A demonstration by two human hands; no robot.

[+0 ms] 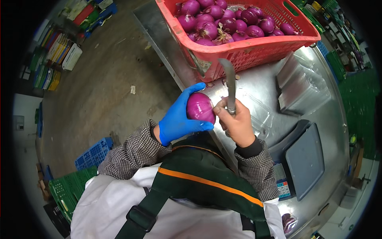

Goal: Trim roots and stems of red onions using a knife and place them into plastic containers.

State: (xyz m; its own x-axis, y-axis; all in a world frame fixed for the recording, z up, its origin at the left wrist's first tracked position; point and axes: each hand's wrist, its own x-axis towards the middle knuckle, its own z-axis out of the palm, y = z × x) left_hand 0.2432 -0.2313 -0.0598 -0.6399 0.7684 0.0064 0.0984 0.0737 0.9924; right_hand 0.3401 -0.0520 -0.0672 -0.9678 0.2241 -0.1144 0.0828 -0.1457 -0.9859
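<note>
A glossy red onion (200, 109) rests in my left hand (177, 116), which wears a blue glove; the thumb and fingers curve around it. My bare right hand (237, 121) grips a knife by its handle, with the curved steel blade (229, 77) pointing up and away from me. The right thumb tip is at the onion's right end, and I cannot tell whether it touches. Beyond both hands, a red plastic crate (247, 49) full of red onions (209, 30) stands on the steel table (250, 80). Bits of onion skin (210, 85) lie by the crate's near corner.
Stacked clear plastic trays (303, 89) stand right of the crate, with loose clear trays (259, 116) near my right hand. A digital scale (304, 161) sits at right; packed onions (289, 223) lie below it. Blue (94, 153) and green crates (71, 185) are on the floor at left.
</note>
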